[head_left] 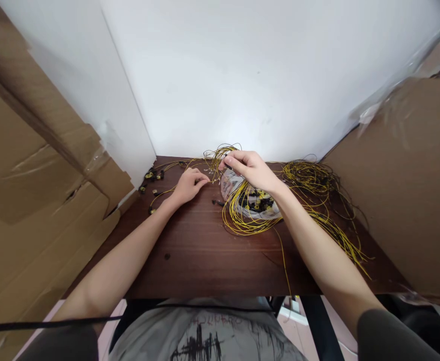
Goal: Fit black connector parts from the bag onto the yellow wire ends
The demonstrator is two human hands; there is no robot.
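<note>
The person stands or sits close to the near edge of the table [201, 250], and both bare forearms reach over it toward the far side. The left hand [190, 186] is low, near the table top, with the back of the hand turned upward and the wrist a little bent. Its thumb and first finger are closed together in a pinch, and a thin yellow wire [214, 181] comes out at their tips. The right hand [253, 169] is higher, to the right, held above the loops of yellow wire [232, 219] and a clear plastic bag [229, 184]. It points to the left, and its fingers are bent and brought together at the tips around a small dark piece [227, 166]; what this piece is, I cannot tell. Just beyond the two hands lies a bunch of wire ends [216, 158]. More wires lie in a tangled pile [310, 175] at the far right, and black-and-yellow parts [150, 175] are at the far left.
</note>
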